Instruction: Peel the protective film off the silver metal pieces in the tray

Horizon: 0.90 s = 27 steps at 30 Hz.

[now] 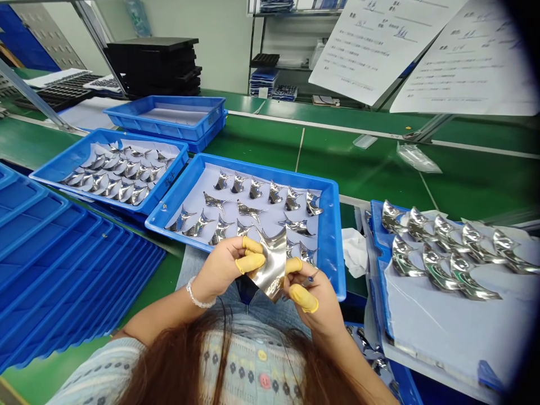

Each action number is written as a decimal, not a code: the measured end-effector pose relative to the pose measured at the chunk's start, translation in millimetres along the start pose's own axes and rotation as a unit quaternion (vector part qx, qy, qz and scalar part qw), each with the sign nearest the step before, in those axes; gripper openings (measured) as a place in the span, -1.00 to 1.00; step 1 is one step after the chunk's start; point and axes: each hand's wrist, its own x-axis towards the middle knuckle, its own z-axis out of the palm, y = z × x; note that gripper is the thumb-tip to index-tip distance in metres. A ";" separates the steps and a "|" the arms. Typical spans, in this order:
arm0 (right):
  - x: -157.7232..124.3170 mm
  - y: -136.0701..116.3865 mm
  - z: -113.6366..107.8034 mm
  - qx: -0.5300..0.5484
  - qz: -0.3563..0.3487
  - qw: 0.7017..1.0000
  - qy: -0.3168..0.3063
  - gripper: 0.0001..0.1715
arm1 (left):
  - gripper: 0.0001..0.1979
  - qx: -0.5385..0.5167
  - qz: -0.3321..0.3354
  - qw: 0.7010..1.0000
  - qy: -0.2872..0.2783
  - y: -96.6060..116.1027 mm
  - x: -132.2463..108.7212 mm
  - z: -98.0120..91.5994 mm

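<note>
Green-matted desk here, and it's pretty packed: one blue plastic tray right up front, another blue tray just left of it, a third behind those, and one more off right. There's also a big stack of blue trays on the left, a crumpled white cloth, a clear plastic bag and a black tray stack at the back.

Bright, even indoor light covers the green laminate tabletop, leaving only soft shadows beneath the blue plastic trays. Hard white glare flares on the curved, mirror-polished metal pieces. The wide lens bows the frame's edges, and the right-hand corners fade into a blurred black curve.
</note>
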 end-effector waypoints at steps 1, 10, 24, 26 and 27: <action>0.3 0.3 0.4 -0.020 0.008 1.000 0.008 -0.66 | -0.82 0.009 0.002 1.000 -0.001 -1.0 -0.1 -0.1; 16.2 3.1 5.8 0.056 0.050 0.990 0.118 -0.51 | -0.85 0.070 -0.026 0.997 -0.027 -14.1 5.2 -1.4; 14.6 51.3 -47.1 0.076 -0.023 0.991 0.105 -0.57 | -0.78 0.621 0.067 0.735 0.266 67.1 172.1 -137.2; 15.6 54.2 -48.1 0.089 -0.009 0.991 0.101 -0.55 | -0.80 0.664 0.021 0.698 0.267 68.9 193.2 -148.4; 16.4 55.1 -48.6 0.101 0.000 0.990 0.100 -0.56 | -0.79 0.683 0.001 0.682 0.262 67.5 200.8 -151.4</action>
